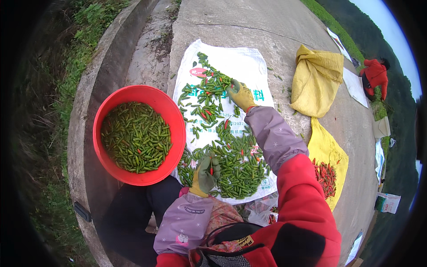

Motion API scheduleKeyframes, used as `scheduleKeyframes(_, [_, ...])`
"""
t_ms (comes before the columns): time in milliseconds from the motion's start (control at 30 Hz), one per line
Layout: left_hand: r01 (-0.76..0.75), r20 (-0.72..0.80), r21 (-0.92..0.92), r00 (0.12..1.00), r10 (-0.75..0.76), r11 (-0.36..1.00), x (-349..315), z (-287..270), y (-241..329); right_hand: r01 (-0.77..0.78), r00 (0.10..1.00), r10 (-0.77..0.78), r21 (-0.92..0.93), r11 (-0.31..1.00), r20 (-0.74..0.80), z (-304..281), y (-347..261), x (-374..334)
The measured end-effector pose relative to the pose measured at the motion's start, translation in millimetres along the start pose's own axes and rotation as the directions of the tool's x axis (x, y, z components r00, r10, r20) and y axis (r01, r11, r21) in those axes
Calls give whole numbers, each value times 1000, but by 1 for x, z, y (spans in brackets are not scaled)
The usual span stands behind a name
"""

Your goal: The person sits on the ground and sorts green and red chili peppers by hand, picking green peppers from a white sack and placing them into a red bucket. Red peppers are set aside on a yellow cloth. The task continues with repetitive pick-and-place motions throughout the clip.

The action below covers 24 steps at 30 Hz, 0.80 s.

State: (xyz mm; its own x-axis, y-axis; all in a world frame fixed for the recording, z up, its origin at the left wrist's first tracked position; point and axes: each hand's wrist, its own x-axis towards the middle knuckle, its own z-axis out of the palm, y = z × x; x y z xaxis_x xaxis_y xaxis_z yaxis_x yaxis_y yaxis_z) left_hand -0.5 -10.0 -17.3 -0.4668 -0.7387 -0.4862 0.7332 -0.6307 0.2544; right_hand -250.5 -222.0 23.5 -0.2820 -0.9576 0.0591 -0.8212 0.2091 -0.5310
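Green chili peppers (240, 178), with a few red ones among them, lie spread over a white printed sack (249, 66) on the ground. My left hand (204, 175), in a green and yellow glove, is closed at the near left of the pile, with a red chili pepper (211, 170) showing at its fingers. Farther off, my right hand (241, 95), in a yellow glove, reaches to the upper strip of peppers. Its fingertips are pinched at a small red chili pepper (231, 86), partly hidden by the glove. Left of the sack, a red bucket (178, 133) holds many green chili peppers.
Red chili peppers (325, 178) lie on a yellow sack (333, 153) at my right. A folded yellow sack (318, 82) lies beyond it. A concrete curb (80, 133) runs along the left. A person in red (377, 76) bends down at the far right, near a white bucket (381, 127).
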Motion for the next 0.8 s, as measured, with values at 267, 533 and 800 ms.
scheduleKeyframes(267, [-197,82,286,980,180,938,22,4,6,-2,993,42,-333,943,112,51,-9,55])
scheduleKeyframes(533, [-181,148,357,980,135,917,23,14,4,303,736,-253,29,952,628,-3,-31,12])
scheduleKeyframes(800, [-408,239,658,910,338,634,24,13,10,141,975,-82,-287,947,207,85,-74,63])
